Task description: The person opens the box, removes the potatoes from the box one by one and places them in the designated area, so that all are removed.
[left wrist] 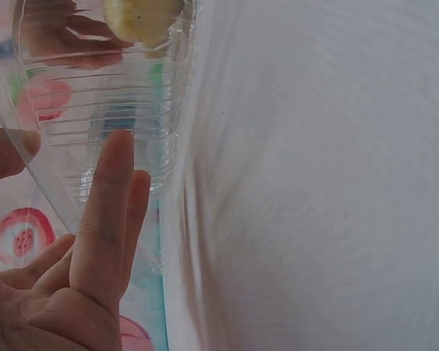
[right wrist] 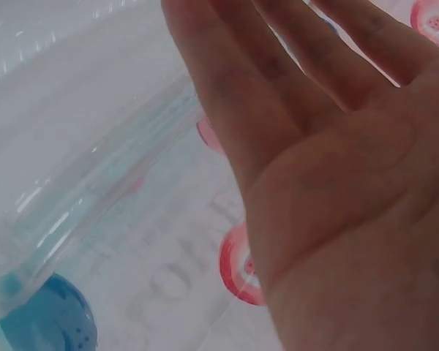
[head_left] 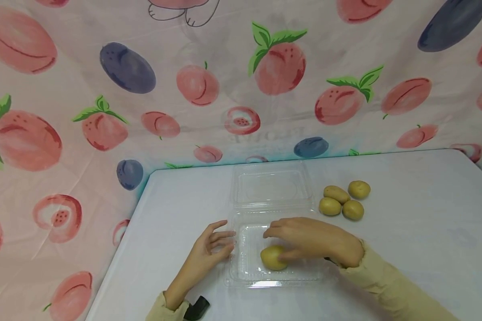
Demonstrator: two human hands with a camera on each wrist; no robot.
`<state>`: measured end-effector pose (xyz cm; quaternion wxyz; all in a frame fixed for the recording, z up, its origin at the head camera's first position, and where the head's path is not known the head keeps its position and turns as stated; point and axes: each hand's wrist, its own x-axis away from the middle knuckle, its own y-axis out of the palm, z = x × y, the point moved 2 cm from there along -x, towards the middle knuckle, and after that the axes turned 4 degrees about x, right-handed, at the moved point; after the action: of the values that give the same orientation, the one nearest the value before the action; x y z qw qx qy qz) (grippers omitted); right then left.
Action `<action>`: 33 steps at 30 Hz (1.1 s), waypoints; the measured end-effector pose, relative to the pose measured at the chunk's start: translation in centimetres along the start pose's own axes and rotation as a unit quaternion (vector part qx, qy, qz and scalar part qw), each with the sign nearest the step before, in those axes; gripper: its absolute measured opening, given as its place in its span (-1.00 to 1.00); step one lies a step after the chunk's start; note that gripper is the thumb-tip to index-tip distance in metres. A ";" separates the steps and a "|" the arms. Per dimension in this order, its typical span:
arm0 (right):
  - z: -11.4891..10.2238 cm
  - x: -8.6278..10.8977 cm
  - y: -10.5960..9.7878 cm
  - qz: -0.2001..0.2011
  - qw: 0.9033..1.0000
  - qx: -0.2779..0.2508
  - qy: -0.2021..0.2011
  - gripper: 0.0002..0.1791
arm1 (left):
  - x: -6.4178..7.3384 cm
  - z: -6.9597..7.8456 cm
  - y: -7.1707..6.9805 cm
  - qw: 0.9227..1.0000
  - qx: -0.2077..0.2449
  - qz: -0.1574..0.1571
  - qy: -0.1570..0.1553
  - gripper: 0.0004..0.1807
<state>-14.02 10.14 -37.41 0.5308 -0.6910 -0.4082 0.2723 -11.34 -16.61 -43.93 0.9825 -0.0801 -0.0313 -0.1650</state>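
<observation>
A clear plastic clamshell box [head_left: 247, 282] lies unfolded on the white table, with its lid [head_left: 273, 185] laid back behind the base. One yellow potato [head_left: 270, 258] sits in the base; its right side is partly covered by my right hand [head_left: 311, 238]. That hand hovers over the box with its thumb beside the potato, and the right wrist view shows the palm [right wrist: 336, 168] with long, straight fingers. At the box's left edge is my left hand [head_left: 209, 252], fingers extended. In the left wrist view its fingers [left wrist: 106, 219] lie along the ribbed clear wall [left wrist: 139, 110].
Several more potatoes [head_left: 353, 210] are clustered to the right of the lid. A fruit-print cloth [head_left: 209, 44] hangs behind the table and down its left side. A black strap piece [head_left: 197, 308] shows at the left cuff.
</observation>
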 end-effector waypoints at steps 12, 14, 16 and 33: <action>-0.4 -1.3 0.6 -0.023 1.000 -0.007 -0.008 -0.53 | 0.1 0.0 0.0 1.000 0.015 -0.006 -0.005 -0.25; -0.4 -1.4 0.7 -0.028 1.000 -0.009 -0.007 -0.55 | 0.1 0.0 0.0 1.000 0.014 -0.006 -0.004 -0.25; -0.4 -1.5 0.7 -0.034 0.999 -0.016 -0.006 -0.56 | 0.1 0.0 0.0 1.000 0.011 -0.006 -0.003 -0.26; -0.7 -1.8 1.3 -0.062 0.995 -0.076 -0.013 -0.70 | 0.1 -0.1 -0.1 1.000 0.017 -0.008 -0.001 -0.25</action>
<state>-14.08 8.11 -38.59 0.4873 -0.6989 -0.4767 0.2162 -11.28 -16.74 -44.03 0.9823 -0.0634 -0.0355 -0.1725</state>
